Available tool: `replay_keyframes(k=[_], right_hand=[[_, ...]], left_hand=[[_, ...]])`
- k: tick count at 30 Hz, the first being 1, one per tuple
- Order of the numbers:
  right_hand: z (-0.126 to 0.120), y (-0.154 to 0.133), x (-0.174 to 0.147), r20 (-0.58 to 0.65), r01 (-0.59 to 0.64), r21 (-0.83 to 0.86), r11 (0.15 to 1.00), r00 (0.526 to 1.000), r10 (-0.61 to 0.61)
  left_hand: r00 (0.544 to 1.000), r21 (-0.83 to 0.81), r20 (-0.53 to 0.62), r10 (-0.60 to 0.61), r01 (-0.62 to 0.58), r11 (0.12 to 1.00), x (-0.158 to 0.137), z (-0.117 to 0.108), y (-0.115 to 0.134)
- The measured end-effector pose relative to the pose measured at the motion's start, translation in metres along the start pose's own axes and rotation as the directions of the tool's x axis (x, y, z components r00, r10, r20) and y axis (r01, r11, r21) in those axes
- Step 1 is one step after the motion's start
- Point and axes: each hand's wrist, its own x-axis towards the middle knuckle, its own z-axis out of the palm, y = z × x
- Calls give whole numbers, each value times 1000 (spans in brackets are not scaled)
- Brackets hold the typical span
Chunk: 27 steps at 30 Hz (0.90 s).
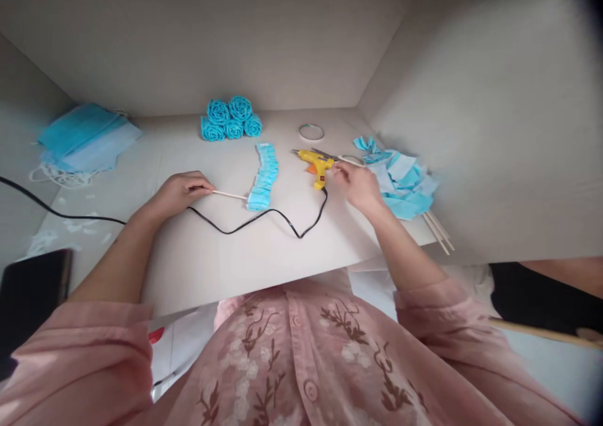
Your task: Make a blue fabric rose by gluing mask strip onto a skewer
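Observation:
My left hand (181, 193) pinches a thin wooden stick (228, 194). The stick's far tip meets the lower end of a pleated light-blue fabric strip (265, 176), which lies on the white surface. To the right of the strip, a yellow hot glue gun (315, 160) rests on its side, nozzle pointing left. The curled fingers of my right hand (355, 184) grip the rear of the glue gun. Scissors (325, 154) lie just behind the gun, their handles partly covered by my right hand.
Rolled blue fabric roses (230, 119) are stacked at the back. A tape ring (311, 131) lies right of them. Blue fabric pieces (405, 181) and sticks (438, 232) are at right; face masks (87, 137) and a dark phone (38, 288) at left. A black cord (235, 228) crosses the surface.

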Motion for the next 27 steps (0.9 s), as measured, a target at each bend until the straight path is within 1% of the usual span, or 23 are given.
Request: replay_keyframes(k=[1,2,3,5,6,8,10,11,13,14,15,16,17,18,20,22,23,24,25,27], right_hand=[[2,-9,1,17,-99,-68,993,995,100],[5,-19,2,45,-148,-118,982,987,154],[8,-29,4,52,-164,-144,976,984,173],[15,-43,11,38,-158,-162,974,985,166],[18,-47,15,41,-151,-164,975,986,160],[24,-50,21,32,-180,-149,972,982,187],[28,-47,22,-11,-226,-68,972,974,225],[31,-44,22,-55,-246,11,969,968,247],[37,-39,18,-156,-249,259,933,943,295],[41,-37,16,-178,-228,420,879,928,326],[45,-35,13,-171,-203,586,784,915,365],[48,-35,10,-144,-184,726,662,901,408],[51,-35,7,-110,-158,829,536,894,435],[53,-35,4,-87,-130,898,421,885,458],[52,-39,-1,-40,-80,972,221,869,493],[45,-44,-4,13,-36,999,36,865,502],[39,-47,-6,32,-13,999,-42,869,495],[33,-51,-7,35,16,995,-103,881,472],[26,-55,-8,37,28,989,-146,904,426],[13,-65,-11,70,-16,981,-194,959,275]], left_hand=[[1000,-6,-4,1,-1,1000,0,0,-1],[1000,-8,-4,0,0,1000,0,1,-2],[1000,-8,-1,-3,3,1000,0,1,-2],[1000,-5,3,-14,14,1000,1,0,-3],[1000,-4,4,-19,19,1000,1,0,-2],[1000,-2,12,-27,27,1000,2,-1,-2],[999,-4,29,-25,25,1000,3,-2,-1],[999,-6,35,-25,25,1000,3,-2,0],[999,-11,36,-29,29,1000,3,-3,1],[999,-15,32,-31,32,999,3,-3,2],[999,-19,29,-33,34,999,3,-3,1],[999,-24,26,-34,34,999,3,-2,1],[999,-29,24,-33,34,999,3,-2,1],[999,-34,22,-32,32,999,3,-1,0],[999,-41,15,-33,33,999,3,-1,-2],[999,-42,16,-36,37,998,2,0,-3],[999,-41,18,-38,39,998,2,0,-3],[999,-38,18,-41,41,998,2,-1,-3],[999,-35,20,-43,44,998,2,-1,-3],[999,-29,21,-50,51,998,2,-2,-1]])
